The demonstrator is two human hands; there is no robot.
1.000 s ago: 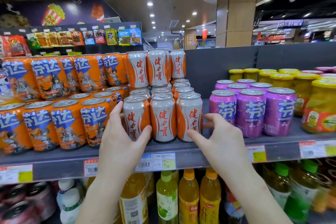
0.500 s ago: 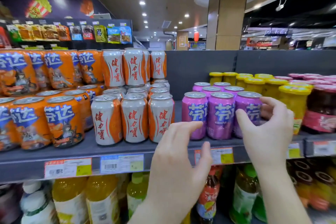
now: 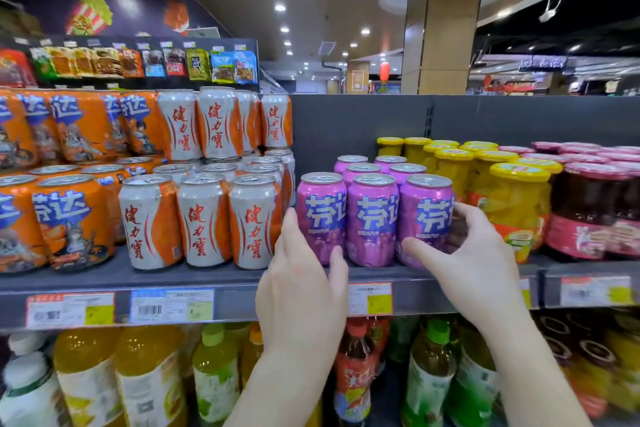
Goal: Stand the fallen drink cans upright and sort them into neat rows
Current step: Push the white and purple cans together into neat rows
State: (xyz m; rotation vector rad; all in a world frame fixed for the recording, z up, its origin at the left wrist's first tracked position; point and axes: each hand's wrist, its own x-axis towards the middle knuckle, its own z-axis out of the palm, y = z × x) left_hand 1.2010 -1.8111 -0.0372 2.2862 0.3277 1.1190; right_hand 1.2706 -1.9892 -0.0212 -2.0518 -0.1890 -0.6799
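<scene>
White-and-orange drink cans [image 3: 204,218] stand upright on the grey metal shelf [image 3: 235,302], stacked two tiers high, with orange drink cans [image 3: 69,218] beyond them to the left. On the right, glass jars of yellow fruit with yellow lids [image 3: 516,204] crowd close, and dark red jars with pink lids [image 3: 595,208] sit further right.

Between these groups, purple aluminium drink cans [image 3: 362,170] stand upright, three across the front. The left hand [image 3: 301,288] is spread open. Its fingers point straight up in the narrow gap between the nearest white-and-orange can and the left purple can [image 3: 322,215], and its thumb lies against that can's lower front. The right hand [image 3: 474,263] grips the right purple can [image 3: 424,218], thumb across its lower front and fingers curled round its far side, just beside the fruit jars. The middle purple can [image 3: 372,218] stands untouched between the hands.

Only the lids and shoulders of the rear purple cans show. The plastic drink bottles [image 3: 149,374] below the shelf are blurred and cut off.
</scene>
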